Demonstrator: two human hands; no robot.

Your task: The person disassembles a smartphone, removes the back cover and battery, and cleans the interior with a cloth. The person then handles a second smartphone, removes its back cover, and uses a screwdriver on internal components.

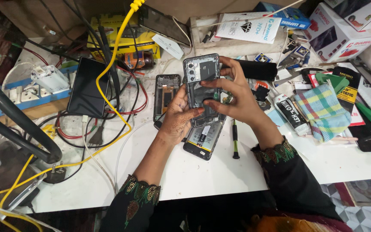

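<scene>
Both my hands hold an opened phone (202, 81) with its back cover off, camera cluster at the top, tilted up above the white bench. My left hand (180, 112) grips its left lower edge from beneath. My right hand (232, 92) wraps the right side, thumb pressing on the inner board. Beneath it lies a flat black battery (202, 139) with a yellow-edged label. A bare phone frame (166, 96) rests just left of my left hand. A green-handled screwdriver (235, 139) lies right of the battery.
A dark tablet (87, 86), a power strip (26, 92) and tangled yellow, red and black cables (112, 64) fill the left side. A plaid cloth (323, 109), a glue tube (290, 114), boxes (336, 32) and small parts crowd the right and back.
</scene>
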